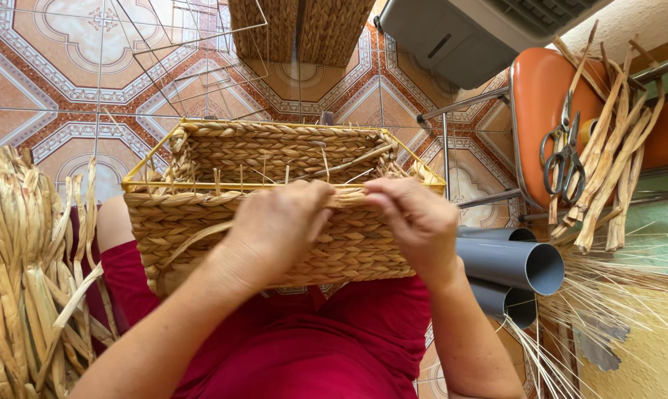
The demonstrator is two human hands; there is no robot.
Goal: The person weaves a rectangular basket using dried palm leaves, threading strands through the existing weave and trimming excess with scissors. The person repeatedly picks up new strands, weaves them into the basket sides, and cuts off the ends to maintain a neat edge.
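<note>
A rectangular woven basket (275, 199) is held at the centre of the frame, resting on a lap clad in red trousers (326, 340), with its yellow wire frame (149, 159) showing along the rim. The left hand (275, 229) is placed on the near rim, its fingers curled and pinched on a twisted straw strand (345, 198) that runs along the top edge. The right hand (415, 222) is set just beside it, its fingertips pressed together on the same strand. At the left edge of the frame a bundle of dried straw (23, 273) is seen. At the upper right, scissors (564, 155) and loose straw strips (615, 155) are laid on an orange chair (537, 96). Grey plastic pipes (515, 266) are seen right of centre, just beside the right wrist. A patterned tile floor (60, 81) is seen in the upper left.
</note>
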